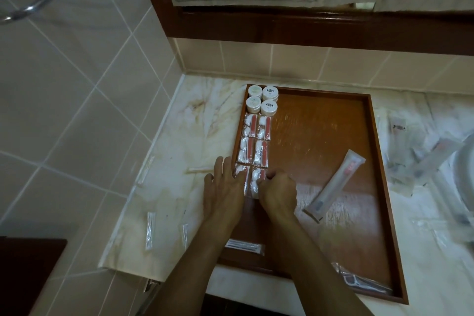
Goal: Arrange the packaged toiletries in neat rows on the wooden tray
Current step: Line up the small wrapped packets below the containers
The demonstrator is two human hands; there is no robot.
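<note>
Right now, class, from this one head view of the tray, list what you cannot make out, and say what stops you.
- Nearest sachets, head view: mostly hidden under the left hand and right hand.
- Right hand's grip: fingers curl out of sight.
- Lid print on the round tubs: too small.
- Packets on the counter, right: blurred.
- Wrapped pack at the wooden tray's near corner: dark, contents unclear.

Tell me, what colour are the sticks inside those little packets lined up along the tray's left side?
Orange-red sticks, beside white cotton pieces, seen in the head view.

Wooden tray (320, 120): round white packs (262, 101) and vanity sachets (256, 141) rowed along left edge, toothbrush pack (334, 185) loose, seemingly diagonal.
</note>
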